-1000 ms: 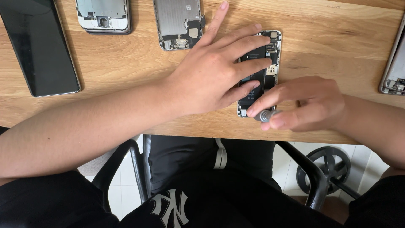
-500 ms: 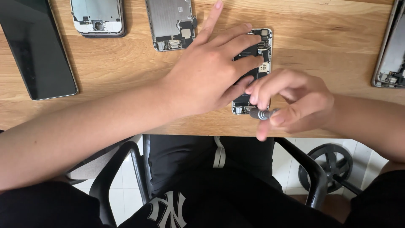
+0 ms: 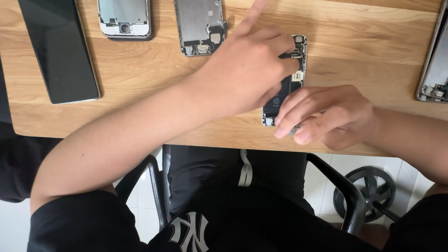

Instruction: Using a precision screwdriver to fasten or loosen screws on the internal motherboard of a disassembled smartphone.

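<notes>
An opened phone (image 3: 282,99) with its dark battery and inner parts showing lies on the wooden table (image 3: 140,93), close to the front edge. My left hand (image 3: 242,70) reaches across and lies on the phone's upper half, fingers pressing it down and the index finger lifted towards the far side. My right hand (image 3: 326,114) sits at the phone's lower end. Its fingers are pinched together over the bottom corner, around a small grey tool that is almost wholly hidden.
A black screen panel (image 3: 58,51) lies at the left. A silver phone frame (image 3: 125,18) and a metal backplate (image 3: 200,25) lie at the far edge, another opened phone (image 3: 434,65) at the right. Black chair arms (image 3: 345,186) and a chair wheel base (image 3: 368,191) are below the table.
My right hand has slid left and up onto the phone's lower end, and the tool's grey end is now covered by my fingers. My left hand stays on the phone.
</notes>
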